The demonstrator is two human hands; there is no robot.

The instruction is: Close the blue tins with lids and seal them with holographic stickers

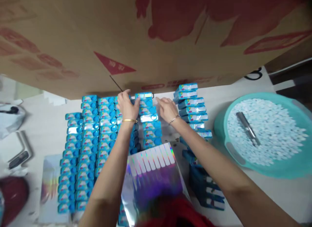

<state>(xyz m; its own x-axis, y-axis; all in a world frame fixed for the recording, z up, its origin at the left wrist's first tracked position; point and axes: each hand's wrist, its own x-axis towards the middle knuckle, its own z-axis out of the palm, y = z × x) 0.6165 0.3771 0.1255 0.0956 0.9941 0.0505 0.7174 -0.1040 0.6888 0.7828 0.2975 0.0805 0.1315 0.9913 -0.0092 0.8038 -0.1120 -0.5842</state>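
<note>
Rows of small blue boxes (80, 149) lie in overlapping columns on the white table (255, 194). My left hand (126, 106), with a gold bangle on the wrist, reaches to the far end of the middle columns with its fingers curled over a box at the top. My right hand (167, 108), wearing a thin bracelet, rests palm down with fingers stretched beside a column of blue boxes (148, 123), just left of another column (192, 110). A stack of holographic pouches (151, 175) lies under my forearms.
A large brown cardboard box (156, 35) with red print fills the far side. A teal basin (265, 136) of small white pieces with a metal scoop (247, 127) sits at right. More holographic sheets (50, 181) lie at left, and a metal tool (20, 152) near the left edge.
</note>
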